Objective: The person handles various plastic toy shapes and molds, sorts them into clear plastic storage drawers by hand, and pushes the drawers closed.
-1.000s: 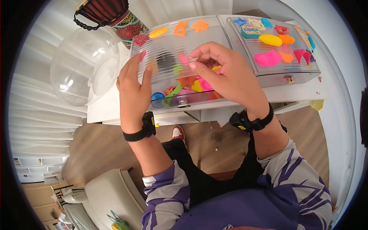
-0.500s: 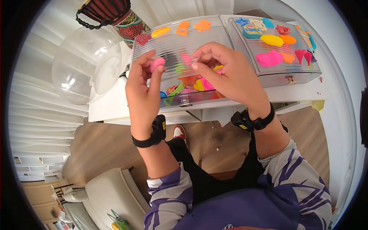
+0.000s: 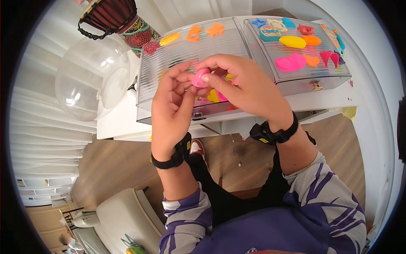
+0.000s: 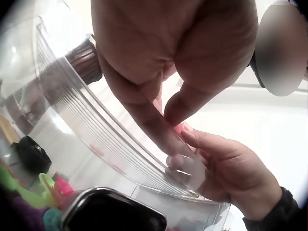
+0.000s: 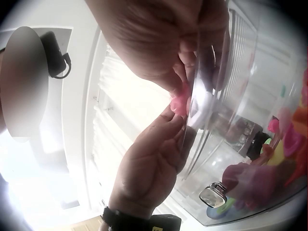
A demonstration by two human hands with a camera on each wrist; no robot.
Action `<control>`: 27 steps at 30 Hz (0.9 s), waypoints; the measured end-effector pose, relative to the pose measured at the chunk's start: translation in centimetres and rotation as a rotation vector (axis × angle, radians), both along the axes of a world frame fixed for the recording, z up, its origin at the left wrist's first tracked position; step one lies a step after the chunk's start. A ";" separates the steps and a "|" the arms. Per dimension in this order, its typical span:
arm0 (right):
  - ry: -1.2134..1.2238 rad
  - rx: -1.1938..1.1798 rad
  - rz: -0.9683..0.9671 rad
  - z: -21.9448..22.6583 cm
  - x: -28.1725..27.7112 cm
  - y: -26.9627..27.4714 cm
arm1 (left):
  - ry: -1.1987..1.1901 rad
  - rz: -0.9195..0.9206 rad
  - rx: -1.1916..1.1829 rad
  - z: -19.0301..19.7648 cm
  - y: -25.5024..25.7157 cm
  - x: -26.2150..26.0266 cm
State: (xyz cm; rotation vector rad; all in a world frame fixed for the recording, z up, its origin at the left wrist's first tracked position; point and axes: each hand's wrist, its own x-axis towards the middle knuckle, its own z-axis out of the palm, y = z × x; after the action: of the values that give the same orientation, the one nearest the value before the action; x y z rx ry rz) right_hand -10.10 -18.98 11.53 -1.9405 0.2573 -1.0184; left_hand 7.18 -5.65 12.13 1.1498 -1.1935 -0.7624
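A small, rounded, smooth pink piece is between both hands, over the ribbed clear lid of the left box. My left hand holds it from the left with thumb and fingers. The thumb of my right hand lies on its right side, fingers curled behind it. The right wrist view shows the pink piece pinched where the fingertips meet. In the left wrist view, the fingers of my left hand mostly hide it.
Orange shapes lie on the left lid, and bright toy pieces show inside that box. A second clear box at right bears several colourful shapes. A transparent globe and a patterned drum stand on the left.
My left hand has moved right and brought the pink piece over to my right hand. Both hands now touch it. My right hand has stayed almost in place.
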 end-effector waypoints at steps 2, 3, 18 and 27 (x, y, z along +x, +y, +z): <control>0.006 -0.024 -0.011 0.0 0.0 0.0 | 0.001 0.003 -0.008 -0.1 -0.1 0.0; 0.003 -0.005 -0.005 0.0 0.0 0.0 | 0.002 0.006 -0.016 -0.1 -0.1 -0.1; 0.027 0.050 0.000 0.4 0.0 0.2 | -0.098 0.040 -0.048 0.0 0.1 0.0; 0.085 0.059 0.015 0.7 -0.4 0.2 | -0.569 0.301 -0.100 0.4 0.7 0.8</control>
State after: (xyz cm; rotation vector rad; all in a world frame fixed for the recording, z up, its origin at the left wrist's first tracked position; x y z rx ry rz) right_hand -10.48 -18.77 12.23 -1.9312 0.3165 -0.9098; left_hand 7.94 -4.98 12.55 1.4722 -1.4547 -0.1400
